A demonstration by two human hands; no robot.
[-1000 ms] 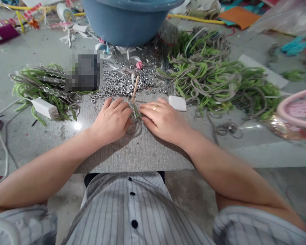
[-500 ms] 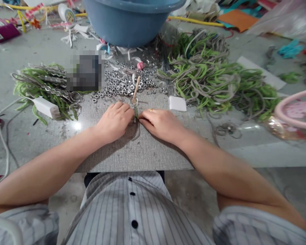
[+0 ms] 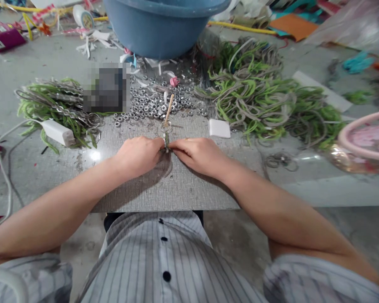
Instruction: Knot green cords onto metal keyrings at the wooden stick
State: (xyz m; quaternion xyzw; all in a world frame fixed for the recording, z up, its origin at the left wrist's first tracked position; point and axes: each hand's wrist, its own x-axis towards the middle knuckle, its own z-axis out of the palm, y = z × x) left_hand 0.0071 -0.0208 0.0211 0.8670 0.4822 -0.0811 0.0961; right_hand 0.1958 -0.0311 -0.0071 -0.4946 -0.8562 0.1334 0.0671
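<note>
A short green and grey braided cord (image 3: 166,138) with small metal nuts in it lies between my hands on the table. My left hand (image 3: 139,155) pinches it from the left, with the fingers curled. From the right, the thumb and fingertips of my right hand (image 3: 199,154) close on the same cord. A metal ring (image 3: 166,126) sits at the cord's far end, and a thin wooden stick (image 3: 169,108) stands through it. Grey cord ends curve toward me below the hands. The fingertips partly cover the braid.
Beyond my hands lie many loose metal nuts (image 3: 142,103) before a blue basin (image 3: 161,33). Tangled green and grey cords (image 3: 255,97) are heaped right, near a white block (image 3: 219,128). Left are finished-looking braids (image 3: 50,99) and a white adapter (image 3: 57,132). A pink-rimmed object (image 3: 350,136) stands far right.
My left hand has drawn slightly down toward me, its fingers curling tighter. My right fingertips have shifted slightly left, and more of the braid with a nut shows between the hands.
</note>
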